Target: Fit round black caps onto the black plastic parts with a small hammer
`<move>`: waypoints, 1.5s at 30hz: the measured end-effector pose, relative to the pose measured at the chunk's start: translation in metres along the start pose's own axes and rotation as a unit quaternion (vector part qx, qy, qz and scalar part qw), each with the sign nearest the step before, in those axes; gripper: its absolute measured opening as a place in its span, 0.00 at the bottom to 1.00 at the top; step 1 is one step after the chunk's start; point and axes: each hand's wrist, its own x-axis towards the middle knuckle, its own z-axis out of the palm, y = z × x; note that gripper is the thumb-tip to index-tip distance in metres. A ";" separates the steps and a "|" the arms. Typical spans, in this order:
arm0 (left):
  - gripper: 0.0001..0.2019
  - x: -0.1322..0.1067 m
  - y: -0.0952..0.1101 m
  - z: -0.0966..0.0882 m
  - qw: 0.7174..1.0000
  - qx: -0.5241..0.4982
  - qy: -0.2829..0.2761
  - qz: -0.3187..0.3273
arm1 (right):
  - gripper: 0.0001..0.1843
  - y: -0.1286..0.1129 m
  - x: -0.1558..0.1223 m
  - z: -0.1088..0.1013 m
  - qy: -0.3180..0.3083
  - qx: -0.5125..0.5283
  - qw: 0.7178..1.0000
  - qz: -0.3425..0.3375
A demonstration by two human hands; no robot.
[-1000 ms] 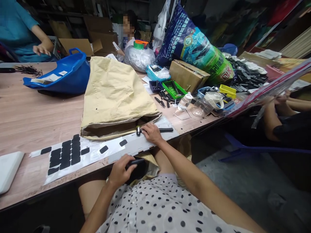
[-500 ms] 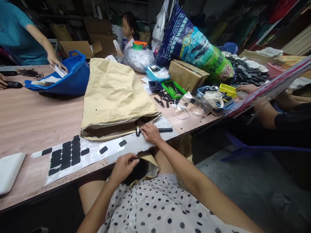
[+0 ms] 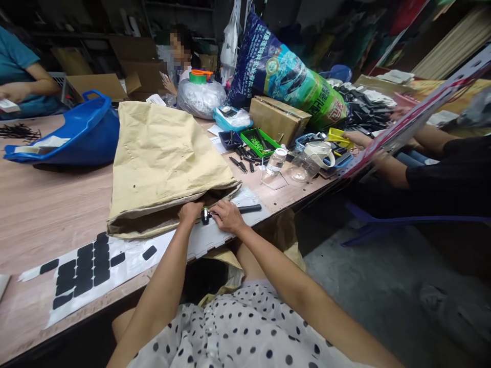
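Observation:
A small hammer (image 3: 205,216) lies crosswise over the white board at the table's front edge, its black handle pointing right. My right hand (image 3: 229,217) is closed around the hammer just behind its head. My left hand (image 3: 190,211) is at the mouth of a large tan paper sack (image 3: 164,158), left of the hammer head. Its fingers go into the dark opening and are hidden. Left of my forearm, black rounded pads (image 3: 85,261) sit on a white backing sheet (image 3: 132,261). An open tan bag (image 3: 230,259) is in front of my lap.
A blue basin (image 3: 88,135) stands at the left. To the right are a green tray (image 3: 261,141), a small bottle (image 3: 276,161), a clear jug (image 3: 307,162) and a cardboard box (image 3: 279,118). A big printed sack (image 3: 291,71) leans behind. Co-workers sit at left, back and right.
My left hand has moved up from above my lap to the sack's mouth. My right hand stays on the hammer. The view has turned slightly right; the co-worker's hand has left the blue basin.

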 end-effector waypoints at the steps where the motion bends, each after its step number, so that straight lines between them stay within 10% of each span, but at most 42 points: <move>1: 0.15 -0.003 -0.006 -0.004 1.000 0.008 -0.001 -0.010 | 0.09 0.000 0.000 0.000 0.002 0.001 1.000 0.000; 13: 0.10 -0.072 -0.098 -0.012 0.979 -0.028 0.055 0.197 | 0.10 0.006 -0.004 0.001 0.012 0.011 1.000 -0.007; 45: 0.09 -0.071 -0.092 -0.004 0.984 -0.077 0.032 0.157 | 0.15 -0.051 -0.005 -0.030 -0.044 0.038 0.998 0.007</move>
